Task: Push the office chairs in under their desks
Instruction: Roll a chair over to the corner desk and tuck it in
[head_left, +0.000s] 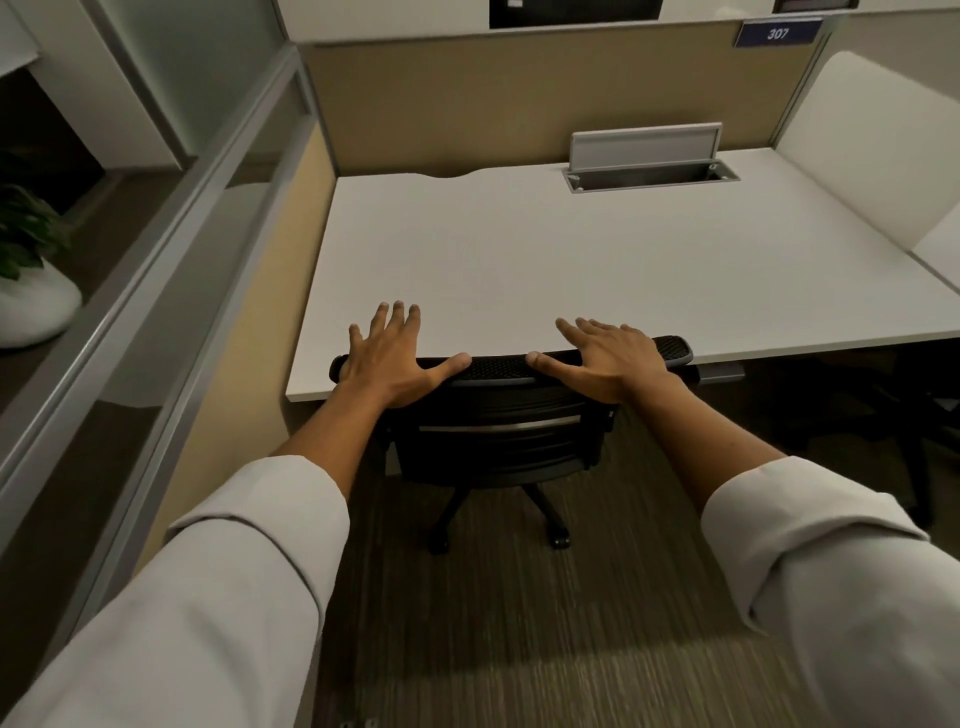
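While the black mesh-backed office chair (498, 415) sits lower centre, backrest meeting the white table (571, 260) edge, apparently pushed in, left hand (387, 358) and right hand (602, 358) rest on top, fingers spread; other chairs unconfirmed.

Desk top (571, 260) lay bare from front edge to back — only a raised cable flap (645, 148) near its back right corner. Chair backrest (498, 410) blocked the front edge; partitions walled the left and back edges.
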